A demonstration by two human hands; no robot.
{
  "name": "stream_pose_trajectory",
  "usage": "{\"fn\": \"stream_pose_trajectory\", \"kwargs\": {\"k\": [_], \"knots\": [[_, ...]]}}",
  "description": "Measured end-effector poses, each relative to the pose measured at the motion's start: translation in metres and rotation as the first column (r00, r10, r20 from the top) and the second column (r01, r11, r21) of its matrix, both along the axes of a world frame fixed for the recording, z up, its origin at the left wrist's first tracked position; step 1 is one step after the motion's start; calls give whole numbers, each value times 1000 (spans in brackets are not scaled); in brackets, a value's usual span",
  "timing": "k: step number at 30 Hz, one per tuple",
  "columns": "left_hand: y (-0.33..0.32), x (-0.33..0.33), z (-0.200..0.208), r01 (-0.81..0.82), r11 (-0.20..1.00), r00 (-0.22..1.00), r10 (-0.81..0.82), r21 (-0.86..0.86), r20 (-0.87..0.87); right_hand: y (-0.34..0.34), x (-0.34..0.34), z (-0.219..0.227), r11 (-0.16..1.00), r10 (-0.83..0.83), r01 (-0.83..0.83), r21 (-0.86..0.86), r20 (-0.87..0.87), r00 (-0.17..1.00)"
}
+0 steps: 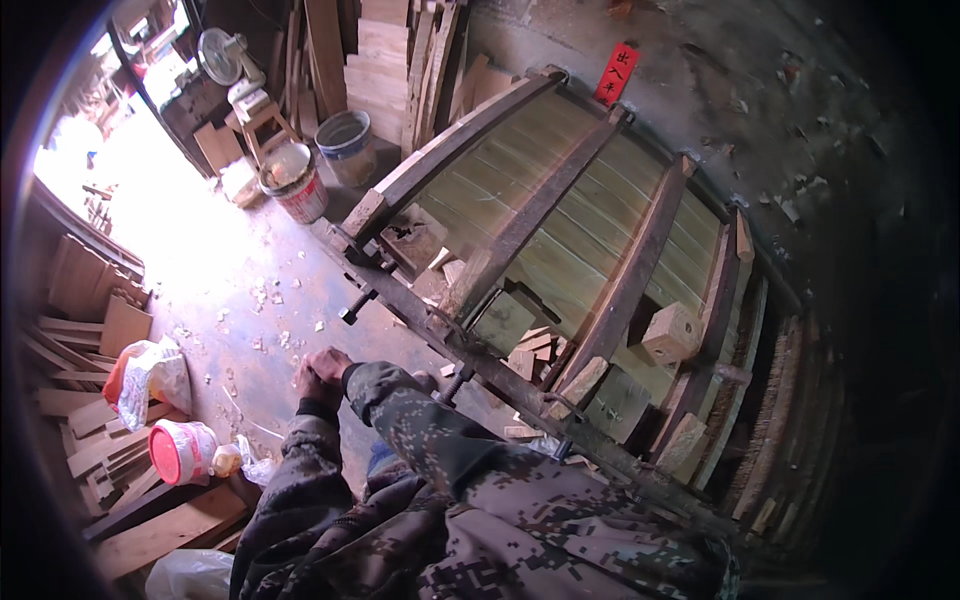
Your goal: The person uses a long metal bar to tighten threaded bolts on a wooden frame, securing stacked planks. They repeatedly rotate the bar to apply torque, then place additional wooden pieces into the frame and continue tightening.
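Note:
My left hand [308, 382] and my right hand [331, 362] are close together over the floor, touching or nearly so. Both look closed, with the fingers curled inward; whatever lies between them, if anything, is hidden. Camouflage sleeves with dark cuffs cover both forearms. Just right of my hands is a wooden clamping rack [545, 215] with dark beams and pale boards lying in it. A threaded clamp screw [456, 385] sticks out of its near rail, and a second bolt [358, 305] stands farther along.
Wood chips litter the floor [255, 320]. At the left lie stacked boards [160, 530], a plastic bag [155, 385] and a red-lidded bucket [182, 452]. Two open buckets [293, 185] [346, 148] and a fan [225, 58] stand far off. A wooden block [672, 333] rests on the rack.

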State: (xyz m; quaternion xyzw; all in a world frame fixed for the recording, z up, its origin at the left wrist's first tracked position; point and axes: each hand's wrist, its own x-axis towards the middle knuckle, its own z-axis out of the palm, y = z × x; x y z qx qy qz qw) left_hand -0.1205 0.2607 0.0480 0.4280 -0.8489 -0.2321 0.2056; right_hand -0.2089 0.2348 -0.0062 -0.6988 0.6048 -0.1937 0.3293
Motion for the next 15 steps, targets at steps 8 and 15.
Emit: {"fn": "stream_pose_trajectory", "kwargs": {"k": [8, 15], "knots": [[37, 3, 3, -14, 957, 995, 42, -290, 89, 47, -4, 19, 880, -183, 223, -420, 132, 974], [83, -16, 17, 269, 640, 418, 596, 720, -686, 114, -26, 54, 838, -69, 171, -518, 211, 975]]}}
